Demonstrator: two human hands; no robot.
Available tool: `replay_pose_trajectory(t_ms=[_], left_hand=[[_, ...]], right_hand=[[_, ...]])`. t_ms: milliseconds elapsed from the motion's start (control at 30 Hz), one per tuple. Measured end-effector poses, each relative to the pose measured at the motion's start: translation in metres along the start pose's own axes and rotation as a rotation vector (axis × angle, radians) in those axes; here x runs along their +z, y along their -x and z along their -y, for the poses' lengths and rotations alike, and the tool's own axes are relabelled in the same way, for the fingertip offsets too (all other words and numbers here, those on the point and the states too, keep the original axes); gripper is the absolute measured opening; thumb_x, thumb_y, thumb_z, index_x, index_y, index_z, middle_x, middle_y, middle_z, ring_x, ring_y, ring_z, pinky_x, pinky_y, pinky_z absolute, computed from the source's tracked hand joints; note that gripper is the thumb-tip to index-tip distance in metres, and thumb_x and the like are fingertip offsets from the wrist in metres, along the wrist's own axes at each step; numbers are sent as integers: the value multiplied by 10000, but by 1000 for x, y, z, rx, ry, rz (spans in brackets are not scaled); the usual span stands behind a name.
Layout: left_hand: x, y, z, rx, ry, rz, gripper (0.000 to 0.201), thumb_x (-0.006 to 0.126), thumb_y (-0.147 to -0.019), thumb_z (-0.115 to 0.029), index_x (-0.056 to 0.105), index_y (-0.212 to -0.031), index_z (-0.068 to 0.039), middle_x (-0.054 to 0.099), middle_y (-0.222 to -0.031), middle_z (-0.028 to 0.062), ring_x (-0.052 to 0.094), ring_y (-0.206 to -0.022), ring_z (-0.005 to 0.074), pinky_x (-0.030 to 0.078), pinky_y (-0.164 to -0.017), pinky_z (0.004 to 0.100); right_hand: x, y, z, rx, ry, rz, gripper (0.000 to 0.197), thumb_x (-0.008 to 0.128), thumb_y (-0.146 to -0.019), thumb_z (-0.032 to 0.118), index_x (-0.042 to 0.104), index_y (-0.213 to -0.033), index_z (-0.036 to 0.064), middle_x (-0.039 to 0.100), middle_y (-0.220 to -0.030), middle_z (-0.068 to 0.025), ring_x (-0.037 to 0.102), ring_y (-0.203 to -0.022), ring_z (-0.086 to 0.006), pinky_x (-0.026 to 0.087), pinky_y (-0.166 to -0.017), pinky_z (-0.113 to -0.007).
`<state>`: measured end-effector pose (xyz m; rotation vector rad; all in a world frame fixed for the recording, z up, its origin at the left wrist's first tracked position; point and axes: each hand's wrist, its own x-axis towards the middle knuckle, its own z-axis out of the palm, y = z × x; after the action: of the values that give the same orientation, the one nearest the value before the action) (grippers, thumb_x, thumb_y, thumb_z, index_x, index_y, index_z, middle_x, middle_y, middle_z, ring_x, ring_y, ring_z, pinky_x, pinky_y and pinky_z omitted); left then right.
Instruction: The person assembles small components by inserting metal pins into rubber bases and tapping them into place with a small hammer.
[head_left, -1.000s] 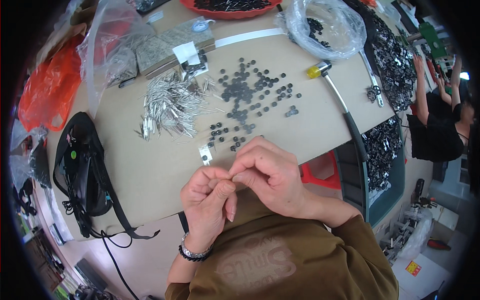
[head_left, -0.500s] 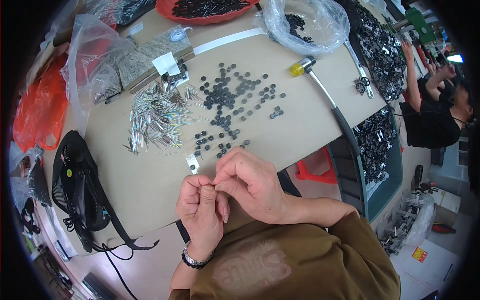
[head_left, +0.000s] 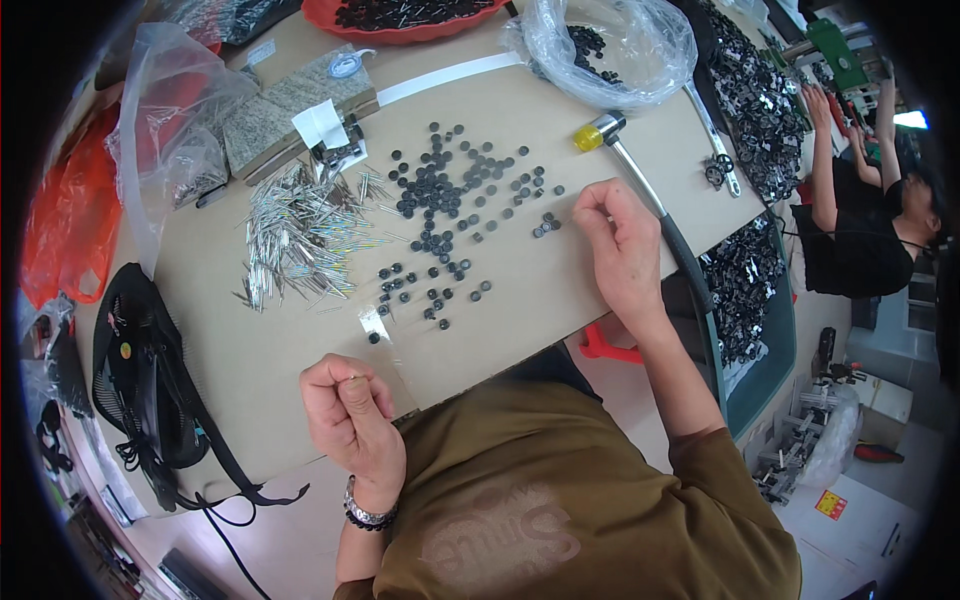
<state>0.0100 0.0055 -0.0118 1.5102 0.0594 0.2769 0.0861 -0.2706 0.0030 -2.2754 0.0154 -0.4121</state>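
Observation:
My left hand [head_left: 352,418] is over the table's near edge, thumb pressed against curled fingers. A tiny bit shows at its thumb tip, too small to name. Up and to the right, my right hand [head_left: 628,250] is held above the table near the hammer's handle, fingers bent in toward the thumb; whatever they pinch, if anything, is hidden. Between the hands lie many small round black caps [head_left: 430,190], some loosely scattered. One black cap [head_left: 374,338] sits by a strip of clear tape [head_left: 375,322]. Left of the caps is a heap of thin metal pins [head_left: 290,235].
A hammer [head_left: 640,175] with a yellow face lies at the right. Behind stand a red bowl [head_left: 400,30], a clear plastic bag [head_left: 620,80] and a stone block [head_left: 290,115]. A black mesh bag [head_left: 150,370] lies left. Black parts fill a crate [head_left: 785,370]. Another person [head_left: 865,230] works far right.
My hands, together before, have come apart. The right has moved up and right toward the hammer, the left down and left. The view has shifted slightly.

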Motion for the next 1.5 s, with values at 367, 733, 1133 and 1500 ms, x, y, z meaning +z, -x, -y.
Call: replay_pose_trajectory(t_ms=[367, 733, 1133, 1500], left_hand=[[-5, 1, 4, -39, 37, -1, 140, 498, -1090, -145, 479, -1032, -19, 528, -874, 55, 427, -542, 67, 332, -477, 202], [-6, 1, 4, -57, 89, -12, 126, 503, -1085, -135, 479, -1041, -19, 524, -876, 61, 428, -545, 73, 337, -477, 204], [-7, 6, -5, -184, 225, 25, 128, 535, -1082, -158, 529, -1048, -35, 580, -888, 48, 441, -515, 59, 331, -446, 197], [7, 4, -24, -472, 363, 172, 106, 582, -1054, -117, 576, -1086, -15, 644, -877, 46, 468, -516, 32, 340, -425, 190]], right_hand=[[7, 0, 1, -28, 79, 34, 51, 603, -859, -32, 592, -899, -3, 640, -914, -138, 635, -849, -336, 511, -750, -397], [17, 4, 5, -347, 331, -47, 225, 576, -716, -94, 575, -896, 41, 558, -866, -107, 594, -834, -307, 512, -663, -406], [22, 11, 31, -492, 191, -53, 205, 608, -720, -62, 618, -885, 58, 578, -881, -95, 598, -794, -300, 519, -633, -400], [41, 24, 56, -475, 121, 161, 288, 737, -698, -75, 727, -948, 67, 610, -897, -68, 625, -797, -253, 509, -589, -344]])
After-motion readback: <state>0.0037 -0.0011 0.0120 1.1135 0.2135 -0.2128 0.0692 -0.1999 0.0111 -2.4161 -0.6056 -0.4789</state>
